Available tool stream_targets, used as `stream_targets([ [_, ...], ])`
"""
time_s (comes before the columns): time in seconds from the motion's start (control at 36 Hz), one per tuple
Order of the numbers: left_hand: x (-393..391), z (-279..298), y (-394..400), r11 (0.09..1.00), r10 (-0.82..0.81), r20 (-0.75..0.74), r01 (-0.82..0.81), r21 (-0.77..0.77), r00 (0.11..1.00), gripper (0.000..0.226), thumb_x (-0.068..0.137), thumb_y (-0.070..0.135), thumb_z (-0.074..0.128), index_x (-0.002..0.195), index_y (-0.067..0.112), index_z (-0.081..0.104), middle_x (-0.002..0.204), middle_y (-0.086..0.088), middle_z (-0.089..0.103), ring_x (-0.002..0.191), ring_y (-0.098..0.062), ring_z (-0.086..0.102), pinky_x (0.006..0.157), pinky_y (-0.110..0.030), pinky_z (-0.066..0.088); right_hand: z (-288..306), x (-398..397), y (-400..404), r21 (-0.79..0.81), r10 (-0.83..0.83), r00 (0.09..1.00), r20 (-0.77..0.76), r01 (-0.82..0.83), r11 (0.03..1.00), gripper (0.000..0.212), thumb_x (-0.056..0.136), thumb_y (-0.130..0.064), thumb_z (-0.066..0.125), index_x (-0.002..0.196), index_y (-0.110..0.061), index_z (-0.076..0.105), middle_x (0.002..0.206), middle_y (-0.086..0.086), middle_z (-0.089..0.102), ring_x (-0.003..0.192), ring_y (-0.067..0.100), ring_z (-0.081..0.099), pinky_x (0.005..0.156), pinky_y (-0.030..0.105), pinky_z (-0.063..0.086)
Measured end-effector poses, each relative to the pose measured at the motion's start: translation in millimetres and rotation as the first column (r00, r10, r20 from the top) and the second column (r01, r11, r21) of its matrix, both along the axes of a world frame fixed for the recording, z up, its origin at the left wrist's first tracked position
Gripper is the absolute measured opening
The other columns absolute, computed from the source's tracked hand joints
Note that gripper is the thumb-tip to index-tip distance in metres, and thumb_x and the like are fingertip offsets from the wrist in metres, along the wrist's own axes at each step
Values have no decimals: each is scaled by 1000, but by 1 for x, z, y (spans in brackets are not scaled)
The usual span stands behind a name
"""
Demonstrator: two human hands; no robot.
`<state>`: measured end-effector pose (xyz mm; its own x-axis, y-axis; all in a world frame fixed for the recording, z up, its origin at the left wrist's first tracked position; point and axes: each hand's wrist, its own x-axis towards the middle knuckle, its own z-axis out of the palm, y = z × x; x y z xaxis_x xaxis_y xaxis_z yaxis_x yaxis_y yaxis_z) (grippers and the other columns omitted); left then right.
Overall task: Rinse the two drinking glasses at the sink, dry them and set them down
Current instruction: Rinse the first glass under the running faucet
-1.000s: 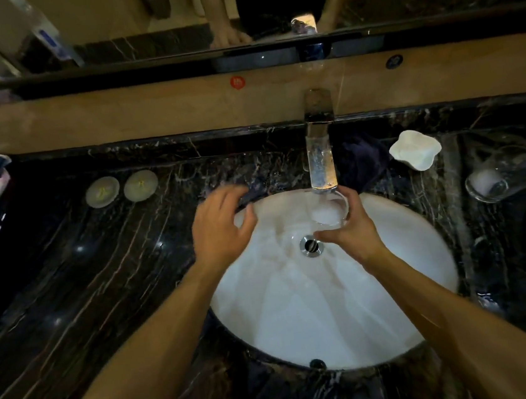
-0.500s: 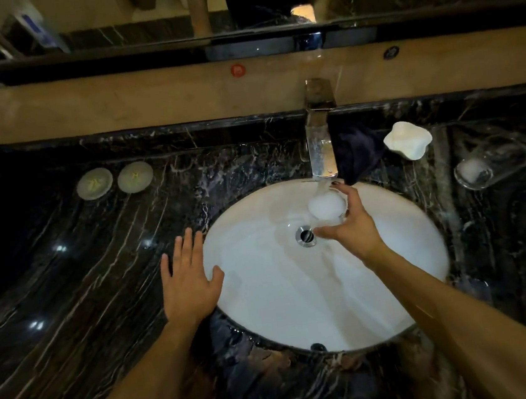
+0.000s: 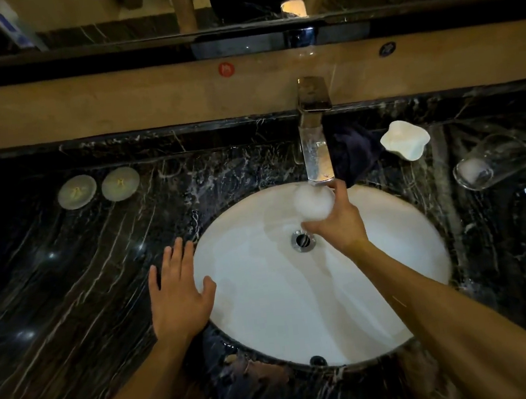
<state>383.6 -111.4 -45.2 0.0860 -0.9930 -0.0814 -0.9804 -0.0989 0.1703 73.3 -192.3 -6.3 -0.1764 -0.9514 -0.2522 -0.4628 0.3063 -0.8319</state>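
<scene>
- Resting flat on the dark marble counter [image 3: 70,303] at the near-left rim of the sink [image 3: 395,282], the left hand [image 3: 177,294] lies with fingers spread and holds nothing. The stone around it looks wet and glossy, so a palm leaning there for balance may skid, which would jolt the whole body.
- Farther in, the right hand [image 3: 339,220] curls round the first glass [image 3: 313,201], holding it over the basin directly under the faucet [image 3: 314,147]. Water foams white inside it. A one-handed hold on wet glass is the main risk: it could slide through the fingers and crack against the porcelain or the metal drain [image 3: 302,240] just below.
- The glass's rim sits very close to the spout's tip; whether they touch I cannot tell. Lifting it carelessly may knock glass against metal and chip it.
- Water overflowing at this rate may splash past the basin onto the counter, making the surface slicker for setting things down later.
- Beyond, on the right side of the counter, the second glass [image 3: 493,161] lies on its side, apart from the white dish [image 3: 405,139]. It could roll if bumped by an arm reaching across.
- A dark cloth [image 3: 353,153] sits behind the faucet; drying with it damp would leave streaks.
</scene>
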Motion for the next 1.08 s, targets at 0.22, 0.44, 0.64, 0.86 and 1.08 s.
stream_targets([
  [0.22, 0, 2, 1, 1000, -5, -20, 5, 1, 1000, 76, 87, 51, 30, 157, 22, 21, 166, 3, 11, 152, -16, 8, 123, -49, 7, -2, 1, 6, 40, 28, 995, -99, -24, 999, 95, 71, -23, 82, 144, -30, 21, 108, -4, 50, 94, 23, 52, 77, 38, 48],
  [0.44, 1, 2, 1, 1000, -7, -19, 7, 1, 1000, 76, 87, 50, 32, 156, 22, 22, 165, 2, 12, 152, -17, 10, 122, -50, 9, -5, 4, 6, 42, 52, 985, -165, -45, 998, 92, 63, -21, 85, 134, -40, 30, 110, -7, 54, 103, 22, 56, 78, 39, 52],
  [0.64, 0, 4, 1, 1000, -4, -30, 4, 2, 1000, 75, 87, 51, 31, 156, 23, 21, 165, 3, 12, 152, -16, 9, 123, -49, 7, -9, 2, 6, 77, 13, 996, -89, -6, 997, 86, 64, -21, 85, 134, -35, 36, 114, -4, 57, 101, 22, 58, 76, 31, 47],
  [0.86, 0, 5, 1, 1000, -1, -34, 1, 0, 999, 75, 88, 50, 33, 156, 22, 22, 165, 2, 13, 152, -17, 11, 122, -50, 9, -12, 0, 8, 68, -41, 999, 1, 41, 997, 90, 65, -18, 87, 136, -34, 34, 107, -11, 57, 102, 22, 59, 78, 31, 49],
  [1.08, -1, 5, 1, 1000, 1, -43, -1, 0, 999, 74, 87, 49, 32, 156, 24, 21, 165, 4, 13, 152, -15, 10, 122, -50, 9, -12, 11, 10, 57, -24, 997, -73, 28, 998, 88, 64, -21, 86, 130, -37, 30, 119, -3, 57, 104, 25, 59, 80, 38, 53],
])
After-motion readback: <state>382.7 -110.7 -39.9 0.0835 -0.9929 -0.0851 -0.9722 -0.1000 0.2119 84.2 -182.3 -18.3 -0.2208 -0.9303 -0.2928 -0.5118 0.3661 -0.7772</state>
